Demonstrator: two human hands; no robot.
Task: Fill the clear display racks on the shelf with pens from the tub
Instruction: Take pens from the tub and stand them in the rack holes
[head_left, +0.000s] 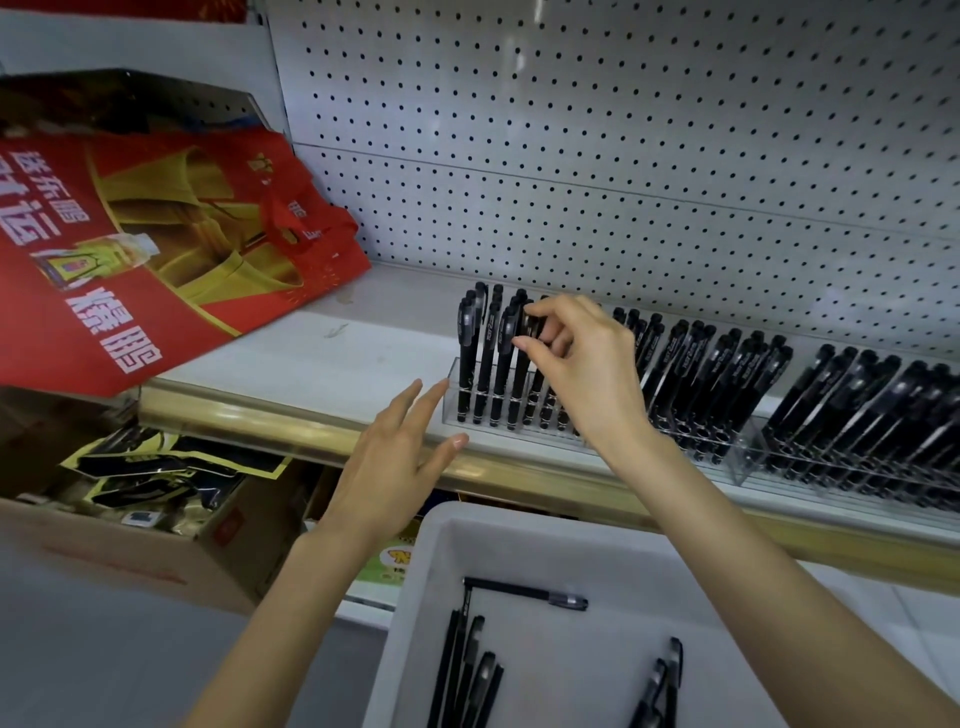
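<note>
Clear display racks (451, 400) stand in a row on the white shelf, holding several upright black pens (467, 353). My right hand (582, 364) pinches the cap end of one black pen (519, 374) standing in the leftmost rack, thumb and forefinger around its top. My left hand (395, 462) hovers with fingers spread just left of that rack's front corner, holding nothing. Below, a white tub (447, 551) holds several loose black pens (524, 592).
A red and gold printed bag (130, 249) lies on the shelf's left part. A white pegboard (623, 156) backs the shelf, and a gold strip (249, 415) edges its front. A cardboard box (130, 545) with packets sits lower left.
</note>
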